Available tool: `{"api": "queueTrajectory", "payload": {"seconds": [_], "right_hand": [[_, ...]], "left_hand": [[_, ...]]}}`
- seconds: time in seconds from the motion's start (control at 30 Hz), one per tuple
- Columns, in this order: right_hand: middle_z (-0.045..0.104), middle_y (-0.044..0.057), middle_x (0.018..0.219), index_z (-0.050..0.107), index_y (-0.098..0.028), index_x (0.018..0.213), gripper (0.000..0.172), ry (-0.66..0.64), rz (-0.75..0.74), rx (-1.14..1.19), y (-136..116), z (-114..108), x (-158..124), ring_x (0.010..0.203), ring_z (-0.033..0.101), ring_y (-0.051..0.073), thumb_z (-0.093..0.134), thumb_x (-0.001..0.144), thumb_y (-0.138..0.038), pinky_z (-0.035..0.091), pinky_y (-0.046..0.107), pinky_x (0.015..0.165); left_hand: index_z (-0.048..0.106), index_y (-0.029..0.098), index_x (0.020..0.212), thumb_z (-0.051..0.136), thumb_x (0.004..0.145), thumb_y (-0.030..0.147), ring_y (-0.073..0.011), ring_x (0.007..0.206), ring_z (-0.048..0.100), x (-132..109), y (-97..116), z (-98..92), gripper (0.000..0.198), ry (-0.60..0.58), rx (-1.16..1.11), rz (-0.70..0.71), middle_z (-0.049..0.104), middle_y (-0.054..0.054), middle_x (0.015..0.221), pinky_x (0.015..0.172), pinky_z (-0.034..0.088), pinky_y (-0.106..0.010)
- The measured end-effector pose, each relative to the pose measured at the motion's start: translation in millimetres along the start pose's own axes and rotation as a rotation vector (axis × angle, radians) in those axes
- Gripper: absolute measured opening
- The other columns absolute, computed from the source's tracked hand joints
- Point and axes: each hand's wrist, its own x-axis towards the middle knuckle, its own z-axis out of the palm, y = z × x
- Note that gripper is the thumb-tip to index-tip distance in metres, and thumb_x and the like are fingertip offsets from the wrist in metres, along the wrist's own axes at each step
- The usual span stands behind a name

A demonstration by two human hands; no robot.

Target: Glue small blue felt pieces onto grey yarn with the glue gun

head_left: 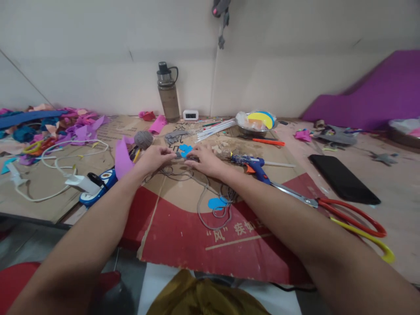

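My left hand (pixel 159 157) pinches one end of a small grey piece (pixel 179 155), perhaps felt, low over the cardboard. From the other side, the curled fingers of my right hand (pixel 206 161) close on the same piece and partly cover it. Just behind the fingertips lies a blue cut-out (pixel 185 149) with a wavy edge. Loose grey yarn (pixel 201 205) runs below both hands and loops over a second blue cut-out (pixel 216 203). A ball of grey yarn (pixel 143 139) sits beyond my left hand. To the right of my right hand rests a blue glue gun (pixel 257 167).
Large scissors (pixel 352 214) and a black phone (pixel 343 178) lie right. A power strip (pixel 98 188) with white cables is left, near felt scraps (pixel 49 127). Along the back stand a bottle (pixel 169 96), a small clock (pixel 190 115) and a metal bowl (pixel 252 130).
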Motion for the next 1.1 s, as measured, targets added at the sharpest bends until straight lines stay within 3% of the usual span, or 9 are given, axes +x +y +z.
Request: {"api": "queueTrajectory", "payload": {"seconds": [0.1, 0.2, 0.3, 0.43, 0.5, 0.6, 0.83, 1.1], "right_hand": [[0.060, 0.009, 0.109, 0.070, -0.023, 0.089, 0.019, -0.013, 0.004, 0.019, -2, 1, -1, 0.107, 0.046, 0.029, 0.070, 0.077, -0.038, 0.034, 0.043, 0.086], [0.061, 0.004, 0.089, 0.064, -0.018, 0.088, 0.022, 0.049, 0.034, 0.136, -2, -2, 2, 0.086, 0.052, 0.019, 0.074, 0.072, -0.029, 0.037, 0.032, 0.074], [0.055, -0.001, 0.073, 0.058, -0.017, 0.081, 0.016, 0.164, 0.002, 0.274, -4, -10, 1, 0.068, 0.047, 0.013, 0.071, 0.071, -0.021, 0.035, 0.027, 0.064], [0.053, -0.001, 0.074, 0.055, -0.018, 0.072, 0.011, 0.380, -0.208, 0.324, -12, -25, -11, 0.069, 0.046, 0.012, 0.064, 0.074, -0.011, 0.036, 0.025, 0.063], [0.053, 0.001, 0.077, 0.055, -0.018, 0.072, 0.013, 0.466, -0.308, 0.298, -15, -31, -19, 0.072, 0.048, 0.013, 0.059, 0.073, -0.005, 0.037, 0.025, 0.064], [0.052, 0.001, 0.079, 0.055, -0.019, 0.073, 0.019, 0.535, -0.388, 0.245, -16, -37, -31, 0.074, 0.049, 0.014, 0.054, 0.070, 0.000, 0.039, 0.026, 0.066], [0.054, 0.003, 0.085, 0.057, -0.021, 0.077, 0.020, 0.579, -0.396, 0.150, -16, -47, -48, 0.082, 0.053, 0.016, 0.053, 0.072, -0.003, 0.044, 0.029, 0.072], [0.057, 0.004, 0.086, 0.057, -0.022, 0.078, 0.016, 0.575, -0.405, 0.102, -18, -46, -54, 0.083, 0.054, 0.017, 0.055, 0.075, -0.006, 0.044, 0.031, 0.074]], "left_hand": [[0.071, 0.015, 0.072, 0.069, 0.068, 0.043, -0.0110, 0.052, 0.048, 0, 0, -0.7, 0.029, 0.012, -0.018, 0.037, 0.062, 0.000, 0.058, 0.053, 0.035, -0.024], [0.071, 0.014, 0.073, 0.068, 0.071, 0.042, -0.0118, 0.056, 0.052, 0, -1, -2.5, 0.028, 0.039, -0.027, 0.143, 0.064, 0.000, 0.063, 0.057, 0.039, -0.024], [0.070, 0.016, 0.077, 0.067, 0.076, 0.037, -0.0128, 0.064, 0.056, -4, 2, -7.6, 0.021, 0.173, -0.010, 0.409, 0.066, -0.002, 0.071, 0.062, 0.042, -0.025], [0.070, 0.019, 0.076, 0.070, 0.078, 0.025, -0.0138, 0.073, 0.059, -16, 15, -17.8, 0.006, 0.432, 0.029, 0.843, 0.066, -0.003, 0.074, 0.069, 0.047, -0.027], [0.071, 0.020, 0.080, 0.069, 0.078, 0.020, -0.0133, 0.074, 0.060, -23, 21, -21.5, 0.003, 0.479, 0.075, 1.005, 0.066, -0.003, 0.077, 0.070, 0.048, -0.027], [0.072, 0.023, 0.088, 0.069, 0.078, 0.014, -0.0121, 0.075, 0.060, -32, 25, -23.5, 0.014, 0.499, 0.146, 1.152, 0.064, -0.002, 0.079, 0.069, 0.049, -0.026], [0.071, 0.030, 0.101, 0.071, 0.072, 0.005, -0.0113, 0.066, 0.056, -36, 19, -21.0, 0.038, 0.471, 0.141, 1.237, 0.061, 0.000, 0.077, 0.061, 0.047, -0.028], [0.071, 0.030, 0.101, 0.072, 0.073, 0.007, -0.0117, 0.068, 0.057, -38, 17, -19.4, 0.037, 0.548, 0.148, 1.253, 0.062, 0.000, 0.078, 0.061, 0.048, -0.027]]}}
